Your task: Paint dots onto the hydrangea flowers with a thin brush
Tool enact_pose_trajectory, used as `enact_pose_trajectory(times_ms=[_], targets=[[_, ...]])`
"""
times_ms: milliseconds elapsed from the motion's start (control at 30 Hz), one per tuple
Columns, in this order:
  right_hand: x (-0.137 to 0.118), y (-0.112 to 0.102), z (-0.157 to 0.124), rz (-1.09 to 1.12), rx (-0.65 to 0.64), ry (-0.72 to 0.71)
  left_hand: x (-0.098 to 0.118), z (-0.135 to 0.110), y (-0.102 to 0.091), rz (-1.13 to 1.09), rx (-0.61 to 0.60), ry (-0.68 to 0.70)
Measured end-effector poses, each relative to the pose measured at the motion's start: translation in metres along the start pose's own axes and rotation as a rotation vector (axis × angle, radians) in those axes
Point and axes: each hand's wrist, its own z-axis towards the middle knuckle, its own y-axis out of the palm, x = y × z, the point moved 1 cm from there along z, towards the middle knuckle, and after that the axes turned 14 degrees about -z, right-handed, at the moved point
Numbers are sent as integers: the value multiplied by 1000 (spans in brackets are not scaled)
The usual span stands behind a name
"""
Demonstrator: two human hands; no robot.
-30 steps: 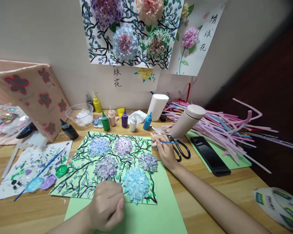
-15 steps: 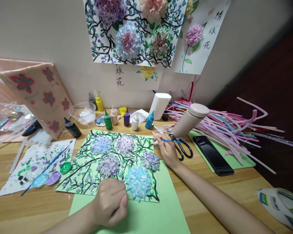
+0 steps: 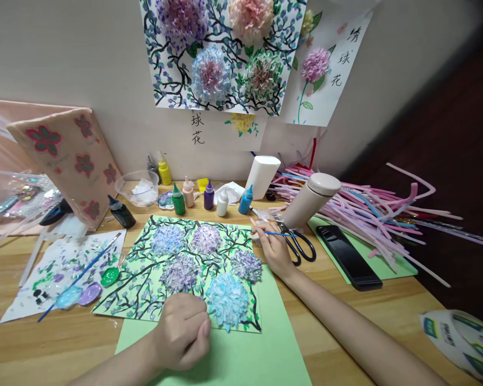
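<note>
Only the camera's view has shifted slightly; the hands keep their places. The slim blue paintbrush (image 3: 285, 234) runs through the right hand (image 3: 274, 247), fingers pinched closed on it, by the right edge of the floral picture (image 3: 139, 276). Black painted branches and ruffled, papery flowers (image 3: 227, 301) cover that green sheet. The left hand (image 3: 184, 331), a tight fist, contents hidden, overlaps its near edge. Beyond stand plastic bottles (image 3: 178, 201).

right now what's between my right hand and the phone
In the head view, brush handle and scissors lie between the right hand and the phone, then some table and the edge of a green sheet.
</note>
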Motion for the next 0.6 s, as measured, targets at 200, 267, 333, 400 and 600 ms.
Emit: enact_pose_trajectory(times_ms=[200, 267, 333, 400, 600], targets=[[-1, 0, 0, 0, 14, -2, 0, -3, 0, 1, -14, -8], [0, 0, 0, 3, 1, -9, -1, -3, 0, 0, -10, -6], [0, 1, 0, 4, -6, -10, -1, -4, 1, -4, -5, -3], [0, 0, 0, 0, -4, -9, -2, -4, 1, -8, -7, -5], [0, 0, 0, 5, 10, 5, -1, -2, 2, -21, 6, 1]])
